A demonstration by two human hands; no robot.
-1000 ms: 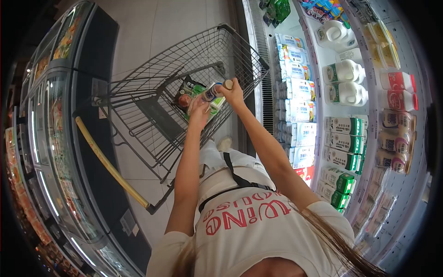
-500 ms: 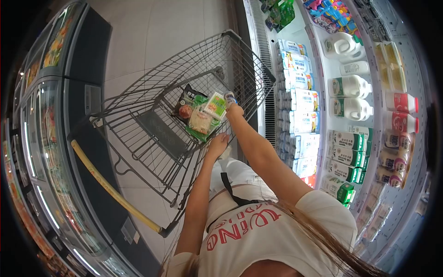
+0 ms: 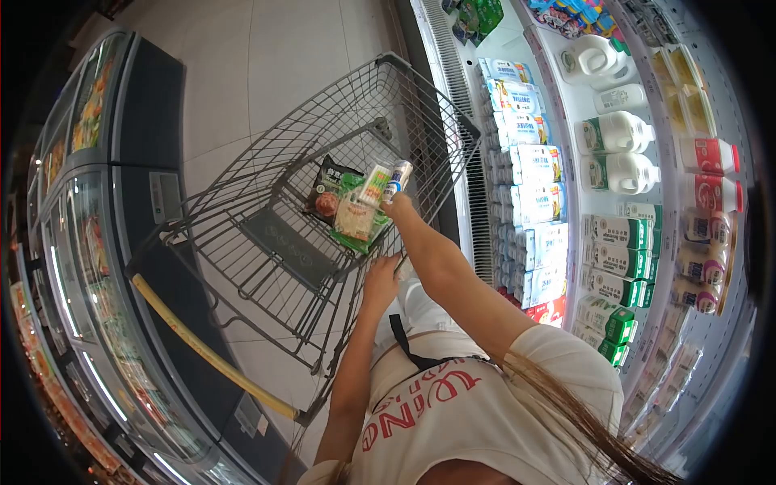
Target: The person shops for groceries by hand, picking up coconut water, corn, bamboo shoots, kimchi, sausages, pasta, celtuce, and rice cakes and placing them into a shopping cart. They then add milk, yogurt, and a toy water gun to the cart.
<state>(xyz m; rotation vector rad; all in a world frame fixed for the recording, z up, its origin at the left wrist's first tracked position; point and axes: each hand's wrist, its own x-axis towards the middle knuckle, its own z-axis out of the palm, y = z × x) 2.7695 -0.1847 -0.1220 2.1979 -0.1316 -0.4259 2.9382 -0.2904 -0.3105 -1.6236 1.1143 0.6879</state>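
Observation:
My right hand [image 3: 394,204] reaches over the near side of a grey wire shopping cart [image 3: 303,113], closed around a white bottle [image 3: 397,179] with a blue label. The bottle is tilted just above the goods in the basket. Below it lie a green-and-white pack [image 3: 374,186], a clear-and-green bag of pale food [image 3: 354,217] and a black bag [image 3: 325,190] with a reddish round picture. My left hand [image 3: 381,280] is at the cart's near side rim, its fingers curled over the rail and partly hidden.
On the right, a lit refrigerated shelf holds shrink-wrapped white multipacks [image 3: 529,198], white jugs [image 3: 618,133] and green-and-white cartons [image 3: 614,246]. Glass-fronted freezers [image 3: 101,218] line the left. The cart's yellow handle [image 3: 210,347] points toward the lower left.
My right hand has drawn the bottle slightly back and left, tilting it over the goods. My left hand has shifted slightly nearer my body along the rim. The view has shifted slightly.

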